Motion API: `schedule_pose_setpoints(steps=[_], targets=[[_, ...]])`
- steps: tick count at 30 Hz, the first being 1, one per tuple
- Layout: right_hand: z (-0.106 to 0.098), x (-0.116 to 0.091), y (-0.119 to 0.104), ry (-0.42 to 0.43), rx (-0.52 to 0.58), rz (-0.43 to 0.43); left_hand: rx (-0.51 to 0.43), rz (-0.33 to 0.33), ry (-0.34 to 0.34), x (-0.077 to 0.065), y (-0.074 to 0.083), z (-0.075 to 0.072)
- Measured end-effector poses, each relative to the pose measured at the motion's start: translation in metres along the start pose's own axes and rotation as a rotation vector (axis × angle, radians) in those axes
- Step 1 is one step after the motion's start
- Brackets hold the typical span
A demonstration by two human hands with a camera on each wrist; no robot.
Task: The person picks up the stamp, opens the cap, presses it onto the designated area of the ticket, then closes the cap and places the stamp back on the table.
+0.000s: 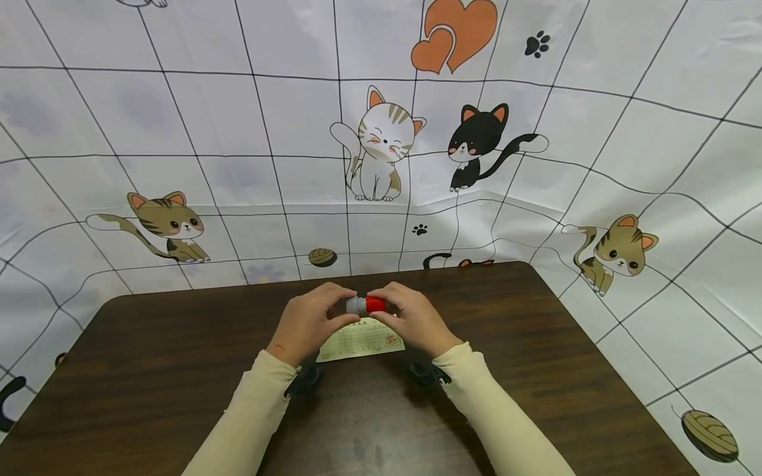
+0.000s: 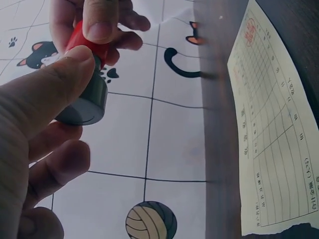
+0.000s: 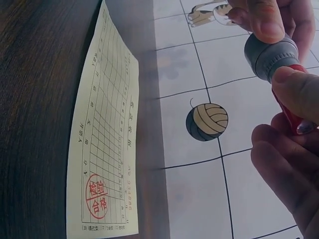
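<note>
Both hands hold a small red-and-grey stamp (image 1: 375,305) lengthwise between them, above the far part of the table. My left hand (image 1: 309,322) pinches its grey end between thumb and fingers. On the red end, the thumb and fingers of my right hand (image 1: 420,321) have their grip. A ribbed collar shows beside the wider grey end (image 3: 260,56) in the right wrist view. Below the hands lies a pale yellow printed slip (image 1: 357,342) with a torn edge and a round red seal mark (image 3: 97,195). Fingers cover parts of the stamp.
The dark wooden table (image 1: 196,370) has rounded far corners. Behind it and to the right hangs a white gridded cloth (image 1: 286,119) printed with cats, paws and yarn balls. Dark devices (image 1: 305,380) sit under both wrists.
</note>
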State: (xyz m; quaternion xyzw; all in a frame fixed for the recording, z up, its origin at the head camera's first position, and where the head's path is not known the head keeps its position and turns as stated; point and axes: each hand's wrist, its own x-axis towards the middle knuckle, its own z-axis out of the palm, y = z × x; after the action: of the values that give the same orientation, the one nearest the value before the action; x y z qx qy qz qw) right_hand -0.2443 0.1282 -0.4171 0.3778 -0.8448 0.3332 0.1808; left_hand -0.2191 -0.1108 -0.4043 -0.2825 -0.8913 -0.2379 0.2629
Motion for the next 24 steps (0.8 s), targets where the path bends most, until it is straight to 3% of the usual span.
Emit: schedule_pose_setpoints(steps=[9,20,24], targets=[[0.0005,0.0004,-0.0023,0.012,0.009,0.02,0.023,0.03,0.037,-0.0011,-0.0013,0.0053],[0.0,0.0007,0.002,-0.01,0.01,-0.054,-0.045,0.078,0.021,-0.001,-0.0006,0.0028],[-0.0003,0.0007,0.0032,-0.016,-0.005,-0.059,-0.04,0.066,0.005,0.0005,-0.0004,0.0028]])
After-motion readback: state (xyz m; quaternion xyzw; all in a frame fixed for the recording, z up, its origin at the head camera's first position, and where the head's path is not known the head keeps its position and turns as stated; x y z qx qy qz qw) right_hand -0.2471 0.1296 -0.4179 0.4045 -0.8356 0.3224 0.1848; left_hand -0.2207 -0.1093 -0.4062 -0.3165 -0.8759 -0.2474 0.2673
